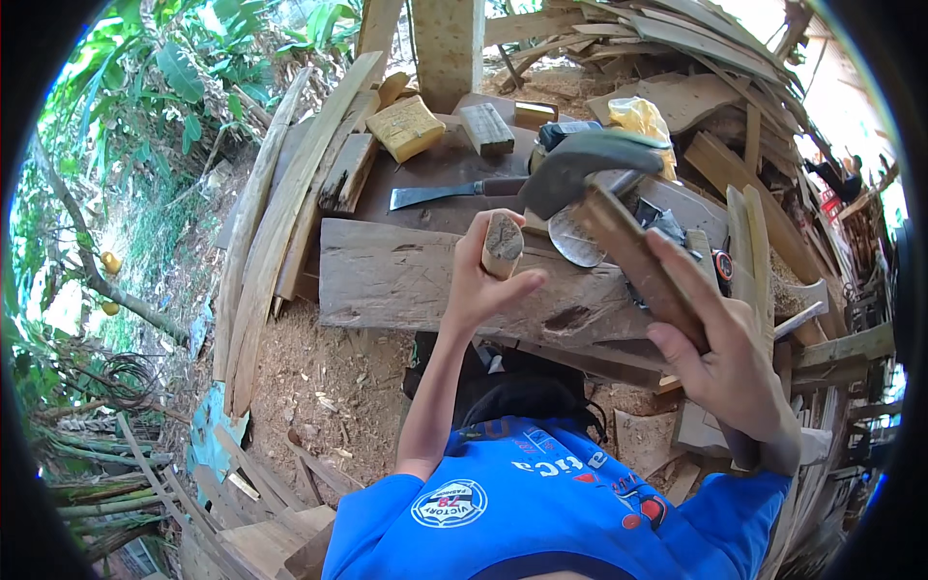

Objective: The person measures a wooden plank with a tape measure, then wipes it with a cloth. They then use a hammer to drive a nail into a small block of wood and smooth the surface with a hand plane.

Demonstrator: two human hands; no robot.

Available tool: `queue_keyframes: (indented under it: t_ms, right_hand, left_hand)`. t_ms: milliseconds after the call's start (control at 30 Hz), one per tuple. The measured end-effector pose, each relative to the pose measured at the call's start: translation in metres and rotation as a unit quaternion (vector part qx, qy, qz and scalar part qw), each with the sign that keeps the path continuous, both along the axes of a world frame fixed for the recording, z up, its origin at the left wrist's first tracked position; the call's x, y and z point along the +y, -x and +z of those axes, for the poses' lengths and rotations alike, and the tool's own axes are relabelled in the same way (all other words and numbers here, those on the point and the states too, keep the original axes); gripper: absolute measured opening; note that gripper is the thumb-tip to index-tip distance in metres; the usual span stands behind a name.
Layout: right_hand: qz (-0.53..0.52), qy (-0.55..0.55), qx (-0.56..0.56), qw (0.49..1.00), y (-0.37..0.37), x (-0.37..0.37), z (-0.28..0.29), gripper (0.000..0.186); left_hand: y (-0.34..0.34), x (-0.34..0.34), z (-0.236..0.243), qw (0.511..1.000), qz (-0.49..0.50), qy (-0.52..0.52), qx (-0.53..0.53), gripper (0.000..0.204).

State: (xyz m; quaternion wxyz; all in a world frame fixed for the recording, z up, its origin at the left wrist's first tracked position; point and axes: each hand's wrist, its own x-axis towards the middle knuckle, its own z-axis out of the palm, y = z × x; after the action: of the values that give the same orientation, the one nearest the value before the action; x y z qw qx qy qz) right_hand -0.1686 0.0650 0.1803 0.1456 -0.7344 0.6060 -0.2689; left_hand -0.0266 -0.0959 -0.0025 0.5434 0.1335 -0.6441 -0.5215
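My left hand (476, 275) is wrapped round a short wooden block (503, 244), holding it upright with its cut end facing up. A thick plank (387, 275) lies behind and under that hand; whether the block touches it is hidden. In my right hand (720, 353) is the wooden handle of an adze (633, 237). The adze's curved dark metal head (561, 184) is raised to the right of the block, apart from it and slightly blurred. Just beyond the block lies a chisel (435, 194) with a flat blade and dark handle.
On the bench sit a yellowish wood block (406, 128), a grey wood block (486, 130) and a yellow plastic bag (640, 120). Long boards (300, 193) lean at the left. More planks (715, 39) are heaped at far right. Shavings (338, 387) cover the ground.
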Motion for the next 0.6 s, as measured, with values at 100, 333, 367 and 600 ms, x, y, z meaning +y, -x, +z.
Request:
queue_keyframes:
  t_ms: [100,333,367,600]
  right_hand:
    - [0.001,-0.074,-0.038,0.997,-0.001,-0.001,-0.001,0.064]
    - [0.023,-0.016,-0.037,0.999,-0.003,-0.009,-0.004,0.064]
    - [0.038,-0.01,-0.022,0.999,-0.002,-0.01,-0.007,0.065]
    - [0.021,-0.057,-0.024,0.998,-0.006,-0.01,0.0,0.065]
  left_hand:
    - [0.0,0.0,0.0,0.996,-0.01,-0.062,-0.07,0.031]
    - [0.002,0.003,-0.015,0.991,0.006,-0.105,-0.079,0.022]
    - [0.003,0.004,-0.016,0.991,0.004,-0.113,-0.074,0.021]
    - [0.003,0.002,-0.018,0.995,0.018,-0.075,-0.067,0.022]
